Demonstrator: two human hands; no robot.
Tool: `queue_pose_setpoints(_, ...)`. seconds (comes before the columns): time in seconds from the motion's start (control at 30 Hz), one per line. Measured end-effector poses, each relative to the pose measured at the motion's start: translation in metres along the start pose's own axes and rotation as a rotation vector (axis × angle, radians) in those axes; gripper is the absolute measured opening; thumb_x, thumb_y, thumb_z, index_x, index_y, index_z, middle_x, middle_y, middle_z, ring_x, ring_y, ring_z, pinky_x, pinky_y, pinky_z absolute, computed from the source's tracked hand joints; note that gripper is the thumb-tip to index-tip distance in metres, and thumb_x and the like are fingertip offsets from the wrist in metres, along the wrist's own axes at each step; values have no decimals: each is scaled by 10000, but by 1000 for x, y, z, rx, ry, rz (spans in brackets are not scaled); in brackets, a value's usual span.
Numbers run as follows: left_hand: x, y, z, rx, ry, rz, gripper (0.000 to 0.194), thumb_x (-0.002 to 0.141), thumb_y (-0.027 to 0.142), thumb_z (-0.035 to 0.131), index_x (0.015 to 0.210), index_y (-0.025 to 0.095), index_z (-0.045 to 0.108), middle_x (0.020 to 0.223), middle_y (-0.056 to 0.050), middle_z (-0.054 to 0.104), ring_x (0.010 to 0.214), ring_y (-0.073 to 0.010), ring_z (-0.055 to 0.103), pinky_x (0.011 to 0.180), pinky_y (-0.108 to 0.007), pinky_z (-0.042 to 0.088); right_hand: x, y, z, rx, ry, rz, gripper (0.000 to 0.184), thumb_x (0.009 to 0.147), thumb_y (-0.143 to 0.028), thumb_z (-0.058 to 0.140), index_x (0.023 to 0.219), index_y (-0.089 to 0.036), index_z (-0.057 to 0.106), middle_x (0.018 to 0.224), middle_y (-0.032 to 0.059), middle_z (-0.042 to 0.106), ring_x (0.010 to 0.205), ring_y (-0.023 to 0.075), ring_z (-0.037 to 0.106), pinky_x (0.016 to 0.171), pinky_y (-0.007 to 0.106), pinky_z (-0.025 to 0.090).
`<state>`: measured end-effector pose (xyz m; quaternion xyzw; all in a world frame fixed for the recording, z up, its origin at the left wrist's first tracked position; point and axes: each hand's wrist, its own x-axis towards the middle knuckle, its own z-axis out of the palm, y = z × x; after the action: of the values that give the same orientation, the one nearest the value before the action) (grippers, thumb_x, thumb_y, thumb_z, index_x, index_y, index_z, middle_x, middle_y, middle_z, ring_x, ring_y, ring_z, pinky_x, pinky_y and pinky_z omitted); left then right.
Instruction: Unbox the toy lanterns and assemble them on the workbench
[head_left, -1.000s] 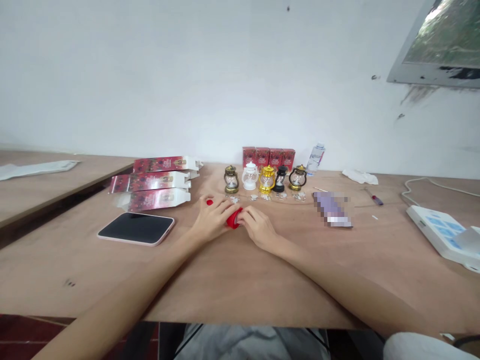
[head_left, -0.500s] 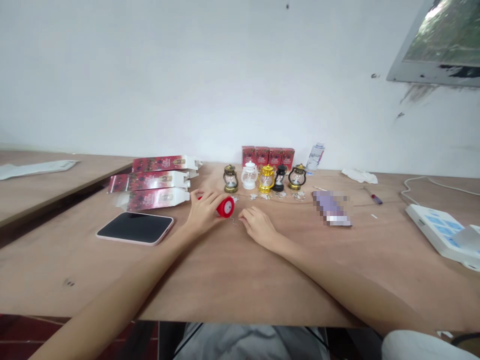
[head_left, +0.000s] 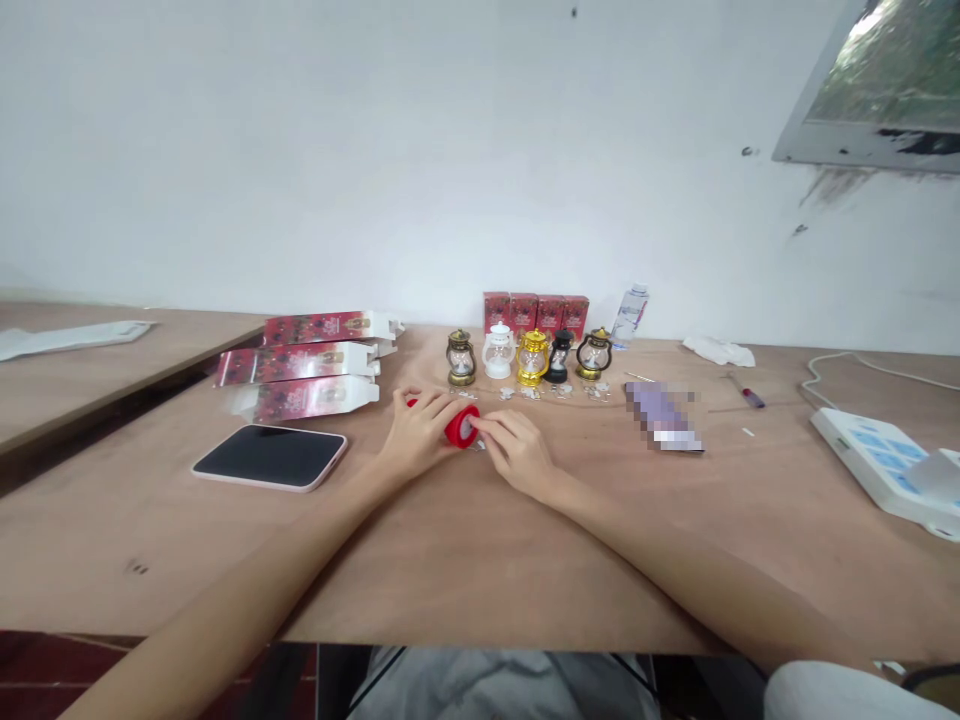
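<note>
My left hand [head_left: 418, 432] is wrapped round a red lantern [head_left: 456, 428] that lies on its side, its round base facing right. Most of its body is hidden under my fingers. The fingertips of my right hand [head_left: 519, 452] are pinched together against the pale middle of that base; whatever they may hold is too small to make out. Behind my hands stand several small lanterns: a bronze one [head_left: 460, 360], a white one [head_left: 499, 352], a gold one [head_left: 533, 360], a black one [head_left: 559, 358] and another bronze one [head_left: 594, 356]. Small loose parts [head_left: 507, 393] lie before them.
Flattened red boxes [head_left: 315, 362] and a phone [head_left: 270, 456] lie on the left. Upright red boxes [head_left: 536, 312] and a bottle [head_left: 630, 316] stand by the wall. On the right are a pixelated purple item [head_left: 664, 415], a screwdriver [head_left: 750, 397] and a power strip [head_left: 874, 460].
The red lantern has shifted slightly right and down in my left hand. My right hand's fingertips have moved left from beside it onto its base.
</note>
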<state>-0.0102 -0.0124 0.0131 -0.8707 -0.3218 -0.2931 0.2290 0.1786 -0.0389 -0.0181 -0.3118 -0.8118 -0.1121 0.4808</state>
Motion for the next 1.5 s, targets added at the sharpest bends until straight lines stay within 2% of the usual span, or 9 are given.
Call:
queue_pose_setpoints(0.23,0,0,0,1,4,8,375,809,386,601,1123,188,543,1035,-77,672,921,-226,578,818,-419,256,2,-2,-2,41,21,-18,276,873,-106,442,1086,-179,602,908,71,652,801,169,563,730,298,466)
queue_pose_setpoints(0.57,-1,-2,0,58,-20,101,313,820,298,566,1122,215,568,993,-70,679,894,-234,576,787,-432,266,3,2,-3,151,-170,115,183,908,-181,399,958,-183,576,898,67,633,826,171,558,776,300,438)
queue_pose_setpoints(0.73,1,2,-1,58,-14,128,264,825,304,552,1063,198,589,914,-62,689,849,-229,574,758,-418,267,4,5,-2,169,-187,153,160,925,-259,420,885,-196,562,852,47,637,789,166,554,756,288,419)
queue_pose_setpoints(0.97,2,3,-1,52,-20,120,253,828,323,560,1051,208,590,902,-47,692,845,-223,573,733,-399,256,5,7,-1,178,-196,128,167,936,-253,398,851,-199,531,829,32,622,764,157,536,736,275,393)
queue_pose_setpoints(1.1,4,1,-1,31,-18,59,323,825,363,579,1109,209,565,981,-72,683,886,-235,568,736,-392,255,5,8,0,187,-152,179,177,944,-240,350,859,-200,501,847,42,599,785,160,537,730,271,400)
queue_pose_setpoints(1.23,6,-3,-2,-19,-13,-59,369,821,378,590,1148,213,542,1013,-90,675,929,-245,565,768,-396,260,4,13,2,168,-94,360,149,933,-214,328,851,-202,452,783,29,563,706,157,526,657,260,405)
queue_pose_setpoints(1.33,5,-7,-2,-48,0,-114,342,825,352,581,1136,213,543,1027,-82,670,923,-235,571,791,-397,262,3,15,5,65,-173,438,110,910,-174,359,862,-199,455,773,24,570,675,161,520,619,262,384)
queue_pose_setpoints(1.43,3,-10,1,-53,-13,-144,345,814,362,587,1122,211,551,1030,-84,670,923,-236,569,804,-400,264,4,16,9,-60,-303,396,73,878,-163,439,849,-199,494,801,36,600,736,180,535,640,275,372)
queue_pose_setpoints(1.5,2,-11,5,-51,-25,-137,362,804,372,599,1124,210,554,1024,-89,673,927,-240,568,803,-401,263,5,15,10,-117,-333,348,66,864,-159,478,830,-197,520,806,44,612,772,191,538,672,288,376)
